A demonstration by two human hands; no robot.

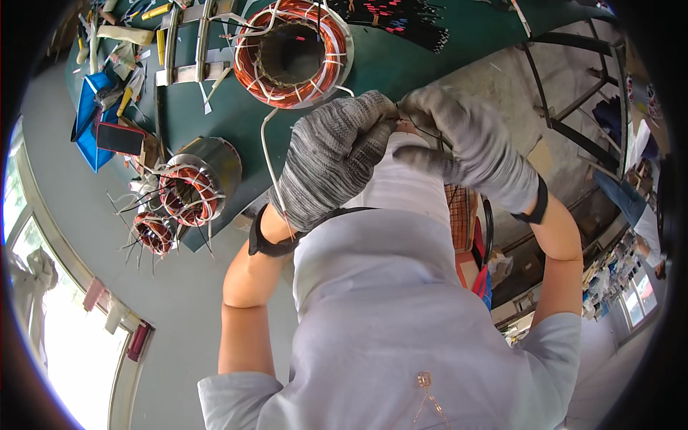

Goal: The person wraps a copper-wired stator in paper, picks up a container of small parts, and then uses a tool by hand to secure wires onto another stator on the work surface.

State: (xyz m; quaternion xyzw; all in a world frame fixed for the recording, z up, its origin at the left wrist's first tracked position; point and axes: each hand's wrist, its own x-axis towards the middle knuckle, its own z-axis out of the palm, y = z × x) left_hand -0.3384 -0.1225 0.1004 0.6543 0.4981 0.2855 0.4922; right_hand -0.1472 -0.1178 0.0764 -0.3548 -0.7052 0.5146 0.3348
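Both of my hands wear grey knitted gloves and meet in front of my body, just off the green table's edge. My left hand [333,154] is closed, its fingertips pinching a thin black wire [423,129]. Opposite it, my right hand [476,147] is curled around the same wire, slightly blurred, with the thumb stretched toward the left hand. What lies inside the fingers is hidden. Just beyond my left hand stands a large stator [247,68] with orange copper windings and white lacing. A white lead [265,140] from it hangs down beside my left glove.
Smaller wound stators [229,168] stand at the table's left. A blue tray [87,118], a phone-like dark slab [120,139] and a metal frame [202,43] lie farther up. Black sleeves with red tips [401,21] are bundled at the far edge. A dark metal rack [573,107] stands right.
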